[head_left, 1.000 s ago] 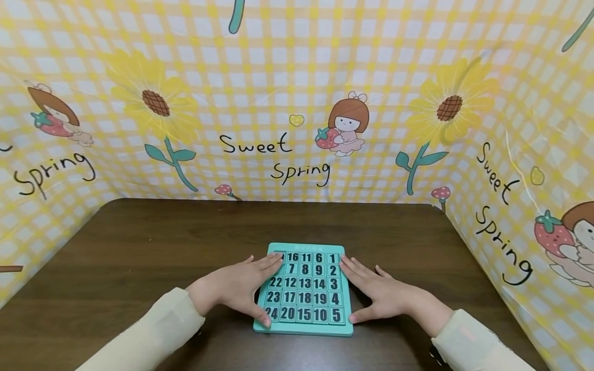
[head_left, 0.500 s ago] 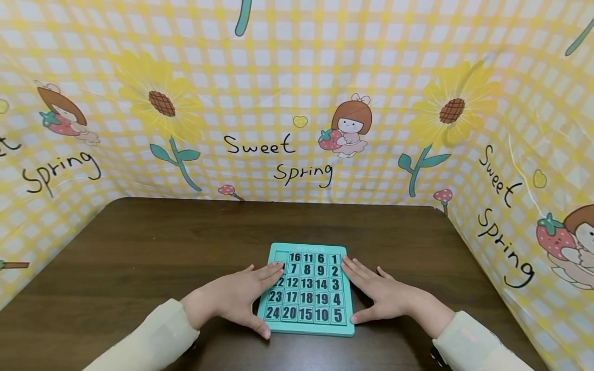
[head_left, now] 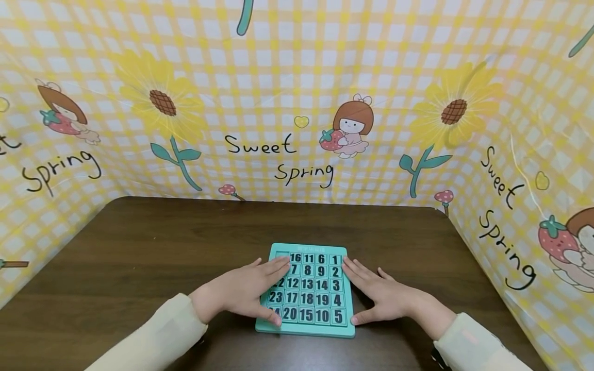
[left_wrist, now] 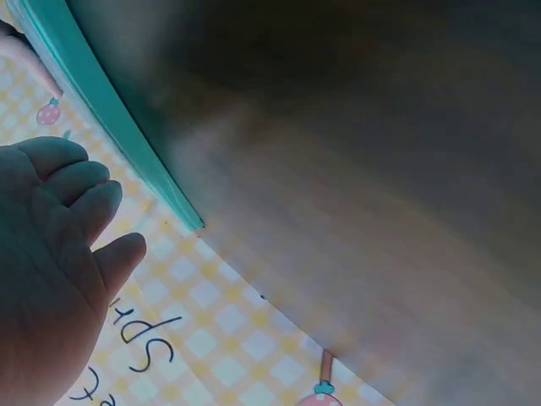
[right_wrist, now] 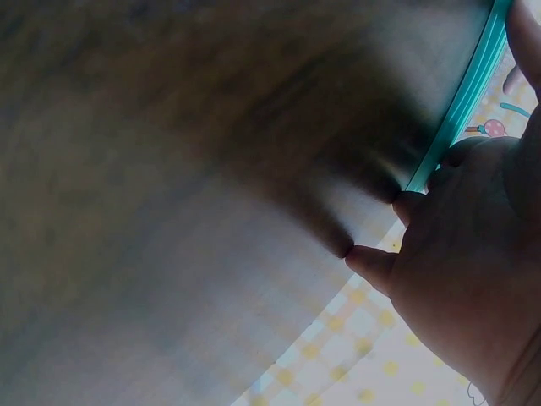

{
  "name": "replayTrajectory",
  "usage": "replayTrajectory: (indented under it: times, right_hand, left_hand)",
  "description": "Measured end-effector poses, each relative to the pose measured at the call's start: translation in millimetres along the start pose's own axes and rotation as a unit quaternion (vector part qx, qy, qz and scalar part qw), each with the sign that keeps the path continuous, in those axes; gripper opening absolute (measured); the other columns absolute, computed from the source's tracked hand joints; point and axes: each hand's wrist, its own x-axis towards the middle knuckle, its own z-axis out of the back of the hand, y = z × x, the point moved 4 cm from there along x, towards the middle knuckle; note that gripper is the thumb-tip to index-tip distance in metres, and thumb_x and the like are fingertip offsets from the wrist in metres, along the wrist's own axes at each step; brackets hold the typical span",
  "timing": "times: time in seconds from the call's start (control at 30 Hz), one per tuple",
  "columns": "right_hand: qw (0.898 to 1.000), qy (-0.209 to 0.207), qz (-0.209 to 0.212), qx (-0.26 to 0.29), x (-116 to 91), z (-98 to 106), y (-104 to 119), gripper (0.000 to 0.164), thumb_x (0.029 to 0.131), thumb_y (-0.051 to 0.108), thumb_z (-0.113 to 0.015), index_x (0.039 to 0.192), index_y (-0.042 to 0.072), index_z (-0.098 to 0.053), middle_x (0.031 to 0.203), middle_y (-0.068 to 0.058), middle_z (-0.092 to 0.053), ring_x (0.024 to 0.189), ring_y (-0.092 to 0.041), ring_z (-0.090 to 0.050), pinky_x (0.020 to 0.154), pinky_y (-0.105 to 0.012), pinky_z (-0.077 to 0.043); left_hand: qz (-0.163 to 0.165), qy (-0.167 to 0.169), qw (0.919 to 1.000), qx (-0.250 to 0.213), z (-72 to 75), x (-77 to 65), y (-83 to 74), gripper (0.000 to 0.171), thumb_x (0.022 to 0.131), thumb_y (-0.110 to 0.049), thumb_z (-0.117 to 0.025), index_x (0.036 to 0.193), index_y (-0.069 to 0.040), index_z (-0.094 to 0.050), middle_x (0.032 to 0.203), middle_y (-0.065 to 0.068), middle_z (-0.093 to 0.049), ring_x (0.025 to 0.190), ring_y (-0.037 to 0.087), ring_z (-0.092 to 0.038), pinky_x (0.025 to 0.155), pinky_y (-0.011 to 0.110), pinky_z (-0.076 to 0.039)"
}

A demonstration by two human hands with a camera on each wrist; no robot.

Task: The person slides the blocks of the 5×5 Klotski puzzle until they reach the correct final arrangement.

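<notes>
A teal number sliding puzzle (head_left: 315, 331) lies flat on the table, its numbered tiles in rows. The top-left slot (head_left: 282, 253) has no tile in it. My left hand (head_left: 246, 289) lies over the board's left side with straight fingers. Its fingertips cover the second-row left tile, and its thumb lies over the 24 tile at the bottom left. On the other side, my right hand (head_left: 382, 294) touches the board's right edge, fingertips near the upper part and thumb near the bottom corner. In the left wrist view, the board's side edge (left_wrist: 110, 118) rises beyond the left hand (left_wrist: 51, 228).
The board stands on a dark brown wooden table (head_left: 195, 226). A yellow checked cloth (head_left: 260, 93) with printed flowers and figures hangs around the back and both sides. Cream sleeves (head_left: 153, 335) cover the forearms.
My left fingers first covered the top-left corner, then slid nearer, and the slot there came into view. Since then the left hand has shifted slightly right, thumb onto 24. The right hand stays put.
</notes>
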Motion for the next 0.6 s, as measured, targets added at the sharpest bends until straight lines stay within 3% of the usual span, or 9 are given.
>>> replayTrajectory:
  times: [0.3, 0.6]
  right_hand:
    - [1.000, 0.002, -0.003, 0.002, -0.5, -0.5, 0.4, 0.111, 0.083, 0.070, -0.062, 0.162, 0.016, -0.005, 0.169, -0.003, 0.003, 0.156, -0.032, -0.003, 0.113, -0.076, -0.009]
    - [1.000, 0.001, -0.005, -0.001, 0.0, -1.0, -1.7, 0.111, 0.083, 0.071, -0.062, 0.162, 0.017, -0.005, 0.169, -0.001, 0.003, 0.156, -0.030, -0.002, 0.113, -0.075, -0.009]
  left_hand:
    - [-0.001, 0.019, 0.9998, 0.010, 0.9, 25.6, -3.9, 0.108, 0.082, -0.077, -0.056, 0.160, -0.011, -0.019, 0.169, 0.005, -0.012, 0.156, 0.020, -0.013, 0.122, 0.056, -0.021]
    - [0.020, 0.034, 0.9991, 0.012, -1.6, 29.5, 0.3, 0.106, 0.083, -0.080, -0.052, 0.160, -0.013, -0.021, 0.168, 0.003, -0.016, 0.155, 0.017, -0.016, 0.122, 0.055, -0.020]
